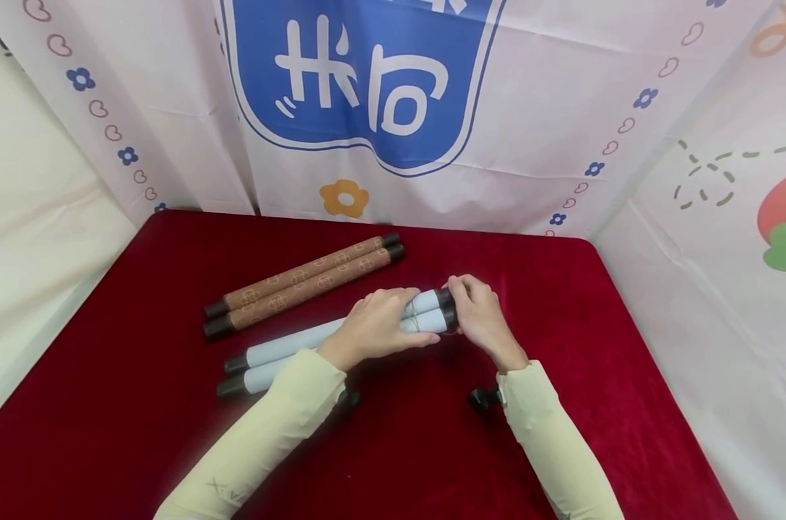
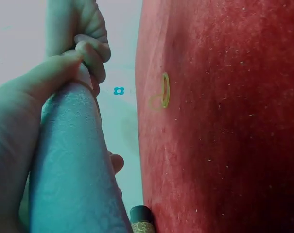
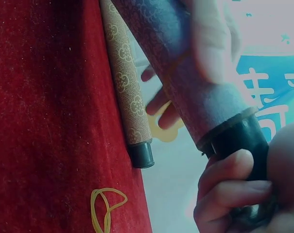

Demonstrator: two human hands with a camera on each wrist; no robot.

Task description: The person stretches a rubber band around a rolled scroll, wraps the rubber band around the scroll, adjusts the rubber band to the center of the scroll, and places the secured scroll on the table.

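Two light-blue rolled scrolls (image 1: 292, 341) with black end caps lie side by side, slanting up to the right. Around their middle-right part my left hand (image 1: 380, 321) grips them, thumb along the near side. A thin rubber band (image 1: 415, 318) circles the pair close to the right end. My right hand (image 1: 480, 314) curls its fingers round the black end caps (image 3: 241, 138) there. In the right wrist view, the left hand's fingertips (image 3: 161, 107) show beyond the scroll. The wrist views show the blue scroll (image 2: 78, 160) close up, its surface finely patterned.
Two brown patterned scrolls (image 1: 302, 278) with black ends lie behind the blue pair on the red cloth (image 1: 419, 448). A loose yellow rubber band (image 3: 95, 213) appears against the cloth in both wrist views. A printed white curtain (image 1: 191, 159) hangs behind the table.
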